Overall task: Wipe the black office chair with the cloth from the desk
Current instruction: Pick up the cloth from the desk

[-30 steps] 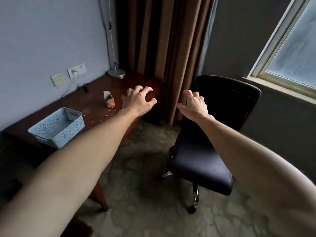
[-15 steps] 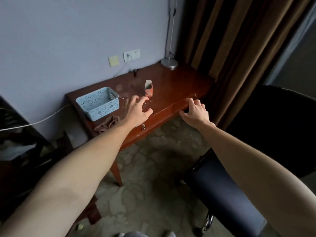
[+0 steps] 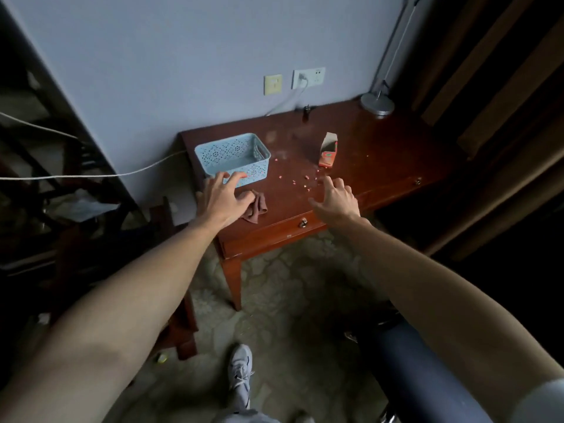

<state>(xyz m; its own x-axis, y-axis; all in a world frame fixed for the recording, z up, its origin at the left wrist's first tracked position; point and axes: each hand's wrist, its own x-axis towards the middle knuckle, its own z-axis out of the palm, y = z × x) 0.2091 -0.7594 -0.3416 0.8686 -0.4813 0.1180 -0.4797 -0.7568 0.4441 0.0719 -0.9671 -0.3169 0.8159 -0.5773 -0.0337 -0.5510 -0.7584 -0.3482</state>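
A small crumpled brown cloth (image 3: 256, 207) lies near the front left corner of the red-brown wooden desk (image 3: 381, 154). My left hand (image 3: 222, 199) hovers over its left part with fingers spread, holding nothing. My right hand (image 3: 335, 198) is open above the desk's front edge, to the right of the cloth. Only the seat edge of the black office chair (image 3: 427, 377) shows at the bottom right, partly hidden under my right forearm.
A light blue lattice basket (image 3: 233, 157) stands just behind the cloth. An open orange carton (image 3: 329, 151) and scattered small pink bits (image 3: 300, 181) lie mid-desk. A lamp base (image 3: 377, 103) sits at the back right; curtains hang on the right. My shoe (image 3: 241, 374) rests on the floor.
The view has swung left from the chair to the desk. Both hands have moved over the desk, the left one arriving above the cloth beside the basket.
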